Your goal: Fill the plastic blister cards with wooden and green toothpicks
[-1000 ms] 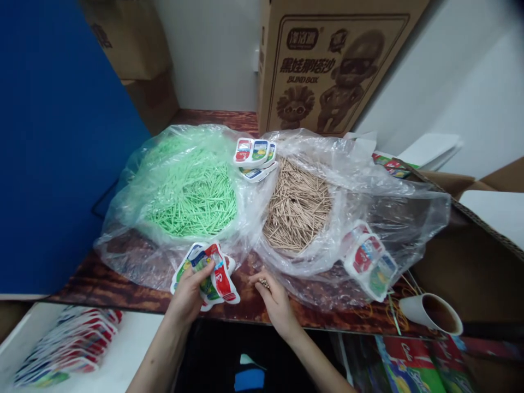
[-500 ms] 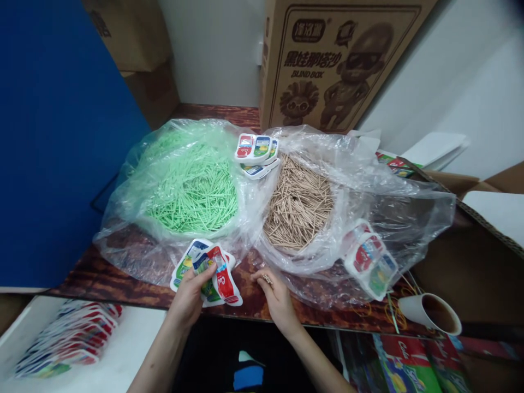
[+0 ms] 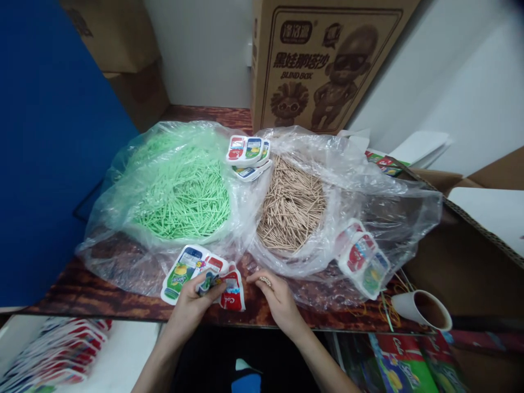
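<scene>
My left hand point(image 3: 191, 300) is closed on a small printed packet point(image 3: 232, 292), bent in the grip, with a red "Cola" half toward the right. Under it on the table edge lies a flat white-rimmed packet point(image 3: 180, 275) with a green and yellow print. My right hand point(image 3: 276, 297) is curled round a small bundle of thin brown sticks point(image 3: 265, 280), their ends showing above the fingers. Its thumb and forefinger point at the packet, a small gap apart. Beyond the hands, open clear bags hold green sticks point(image 3: 188, 202) and brown sticks point(image 3: 292, 207).
Packets are stacked point(image 3: 248, 153) between the bags, and others point(image 3: 362, 256) lie on the right bag's plastic. A paper cup point(image 3: 421, 310) of dark liquid tilts at the right edge. Overlapping packets point(image 3: 61, 349) fill the lower left. A cardboard box point(image 3: 303, 65) stands behind.
The packet in my left hand has turned and bent, and its front no longer faces me flat. My right hand stays near it with the brown sticks. The view has shifted slightly.
</scene>
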Motion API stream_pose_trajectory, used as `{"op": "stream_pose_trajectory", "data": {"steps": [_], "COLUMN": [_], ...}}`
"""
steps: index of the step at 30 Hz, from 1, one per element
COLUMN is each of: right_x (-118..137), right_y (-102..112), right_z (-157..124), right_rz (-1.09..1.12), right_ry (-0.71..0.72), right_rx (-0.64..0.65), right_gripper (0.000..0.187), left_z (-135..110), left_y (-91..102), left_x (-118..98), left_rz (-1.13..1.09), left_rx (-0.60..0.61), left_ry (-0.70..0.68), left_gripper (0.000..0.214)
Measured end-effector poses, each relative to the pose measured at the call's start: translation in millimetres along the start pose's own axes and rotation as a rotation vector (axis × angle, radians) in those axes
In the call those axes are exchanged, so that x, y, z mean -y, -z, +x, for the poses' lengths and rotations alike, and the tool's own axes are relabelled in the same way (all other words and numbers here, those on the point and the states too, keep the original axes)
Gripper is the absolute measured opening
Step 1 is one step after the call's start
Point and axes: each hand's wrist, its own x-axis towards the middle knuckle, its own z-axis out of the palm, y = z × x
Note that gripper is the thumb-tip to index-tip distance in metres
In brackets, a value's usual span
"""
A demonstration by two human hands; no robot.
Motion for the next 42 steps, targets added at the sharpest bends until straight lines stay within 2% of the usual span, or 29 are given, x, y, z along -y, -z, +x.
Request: {"op": "stream_pose_trajectory", "data": {"steps": [12, 17, 22, 29, 36, 42], "right_x": [3.7, 5.4, 7.0, 8.9, 14.2, 24.1], "right_y": [-0.1, -0.2, 0.1, 3.5, 9.8, 27.4], "right_z": [0.0, -1.0, -0.6, 3.2, 1.7, 10.1], "right_rz": [-0.005, -0.011, -0.019, -0.01, 0.008, -0.016], "right_ry": [0.01, 0.009, 0.025, 0.039, 0.039, 0.0], "right_rx": [-0.001, -0.001, -0.007, -0.016, -0.035, -0.053], "right_gripper": [0.022, 0.023, 0.021, 0.02, 0.019, 0.017], "left_z": [-5.6, -10.8, -12.1, -5.8, 2.0, 9.6], "left_y": [4.2, -2.6, -3.7, -1.4, -11.8, -28.9], "left_x": [-0.7, -2.3, -1.6, 4.7, 0.7, -2.9], "left_rz": [0.047, 0.023, 0.06, 0.089, 0.134, 0.101], "left_rx": [0.057, 0.002, -0.003, 0.053, 0.117, 0.15], "left_ry": [0.041, 0.026, 0.011, -0.011, -0.032, -0.071], "left_gripper": [0.023, 0.022, 0.026, 0.026, 0.019, 0.019]}}
